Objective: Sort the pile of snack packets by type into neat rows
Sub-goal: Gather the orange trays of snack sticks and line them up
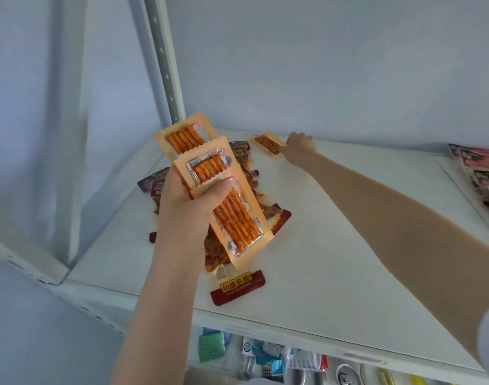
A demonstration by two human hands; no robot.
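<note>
- A fan of at least two flat orange-bordered plastic packets (232, 218), each with a clear window over a row of red-brown sticks, is gripped in the left hand (192, 201). The thumb is clamped across their fronts and they are held above the pile.
- The right hand (300, 144) is stretched well apart from the left, to the back of the white shelf board (335, 245). It touches the end of a single matching orange packet (266, 144) lying flat there. Whether that packet is pinched or merely pressed cannot be told.
- The heap of dark red and maroon foil packets (278, 218) is left unsorted near the shelf's left end, partly hidden behind the held packets.
- The packets are judged light, thin and floppy, with glossy film that is likely to slide when several are stacked in one grip. The contents are probably brittle enough to snap if bent.
- A hold on the flat sealed border, pinched at a short end or the middle, is advised so that the window is not squeezed.
- Yellow characters reading 劲道爽脆 are seen on one dark red strip packet (237, 287) lying apart at the front. Print on the maroon packets is too blurred to be read.
- A stack of pink-and-red packets (479, 165) is seen at the shelf's right edge.
</note>
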